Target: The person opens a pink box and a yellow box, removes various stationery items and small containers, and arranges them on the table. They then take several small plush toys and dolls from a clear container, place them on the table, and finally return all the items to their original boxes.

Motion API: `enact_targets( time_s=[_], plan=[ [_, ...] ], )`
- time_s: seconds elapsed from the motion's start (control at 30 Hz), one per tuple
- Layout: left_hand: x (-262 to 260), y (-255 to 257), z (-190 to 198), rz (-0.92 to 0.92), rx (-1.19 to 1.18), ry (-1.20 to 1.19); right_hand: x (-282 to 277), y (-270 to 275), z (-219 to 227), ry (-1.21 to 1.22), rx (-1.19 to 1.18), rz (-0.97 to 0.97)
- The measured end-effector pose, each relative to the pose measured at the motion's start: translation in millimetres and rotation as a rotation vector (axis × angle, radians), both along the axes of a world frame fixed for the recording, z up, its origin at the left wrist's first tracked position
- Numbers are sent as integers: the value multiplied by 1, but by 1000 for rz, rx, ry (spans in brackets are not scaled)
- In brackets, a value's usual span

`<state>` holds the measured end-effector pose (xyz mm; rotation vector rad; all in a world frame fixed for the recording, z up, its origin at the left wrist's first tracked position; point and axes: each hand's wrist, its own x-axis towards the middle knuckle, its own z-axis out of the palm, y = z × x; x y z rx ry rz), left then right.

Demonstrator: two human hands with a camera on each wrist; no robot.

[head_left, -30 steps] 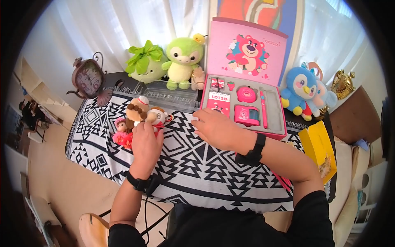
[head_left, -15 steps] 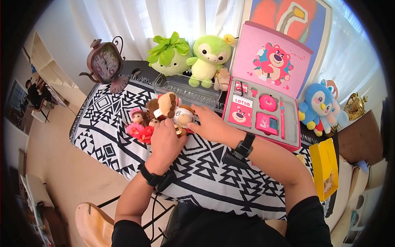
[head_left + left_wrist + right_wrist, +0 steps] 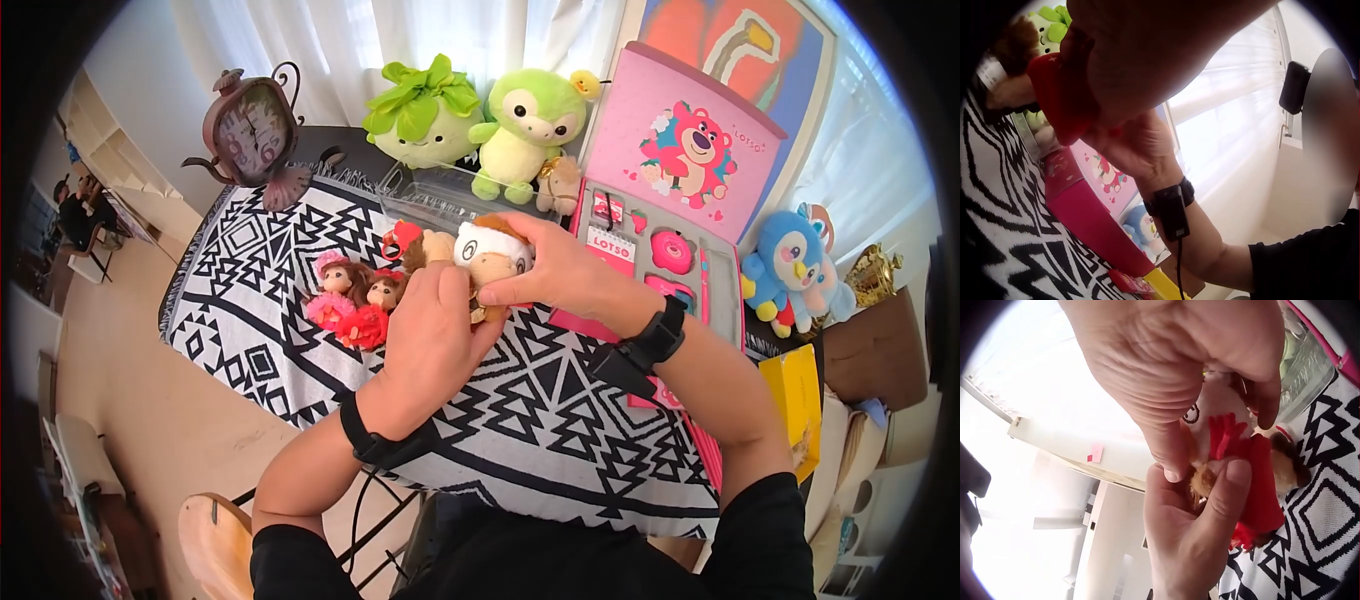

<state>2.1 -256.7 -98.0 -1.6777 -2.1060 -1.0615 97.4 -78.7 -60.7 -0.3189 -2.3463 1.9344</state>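
Observation:
Both hands hold a small plush toy [image 3: 490, 258] with a white cap-like top, swirl eyes and a tan muzzle. The right wrist view shows its red scarf [image 3: 1230, 434] and red body cloth [image 3: 1263, 487]. My right hand [image 3: 565, 265] grips its head from the right, thumb in front. Low on the plush, my left hand [image 3: 432, 330] pinches with thumb and fingers, its thumb lying by the scarf in the right wrist view. Left of that hand sit two small dolls [image 3: 372, 300] in pink and red. Another brown plush [image 3: 430, 250] is partly hidden behind the left hand.
Behind the hands stands a clear plastic tray [image 3: 430, 190], with green plush toys [image 3: 525, 125] beyond. A pink gift box [image 3: 690, 215] lies open at right, near a blue penguin plush [image 3: 785, 260] and a yellow box [image 3: 790, 400]. A metal clock [image 3: 250, 135] stands at left.
My right hand has come in and taken hold of the white-capped plush. Both hands have shifted it right, away from the dolls. The head view has turned left.

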Motion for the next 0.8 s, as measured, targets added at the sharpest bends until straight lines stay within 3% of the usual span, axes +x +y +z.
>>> enact_targets(
  time_s=[0.13, 0.23, 0.27, 0.33, 0.37, 0.43, 0.47, 0.53, 0.6, 0.7, 0.8],
  plan=[
    [-19, 7, 19, -92, -25, -63, -2, 14, 18, 64, 214, -47],
    [-63, 9, 35, 73, -184, -157, -9, 38, 27, 124, 294, -221],
    [-80, 14, 37, 140, -317, -329, -17, 56, 21, 242, 349, -252],
    [-108, 22, 22, 186, -419, -192, -25, 76, 13, 362, 406, -284],
    [-111, 21, 18, 186, -414, -190, -28, 80, 13, 321, 431, -306],
    [-113, 20, 11, 88, -465, 101, -30, 87, 11, 231, 397, -325],
    [-108, 22, 15, 81, -466, 101, -32, 90, 7, 228, 397, -331],
    [-94, 26, 26, 131, -593, -46, -35, 97, -6, 313, 482, -305],
    [-95, 31, 17, 145, -626, -8, -38, 97, -13, 287, 519, -299],
    [-101, 43, 2, 139, -702, -142, -42, 96, -23, 250, 634, -266],
    [-103, 50, 0, 12, -661, -289, -40, 98, -34, 208, 734, -222]
  ],
)
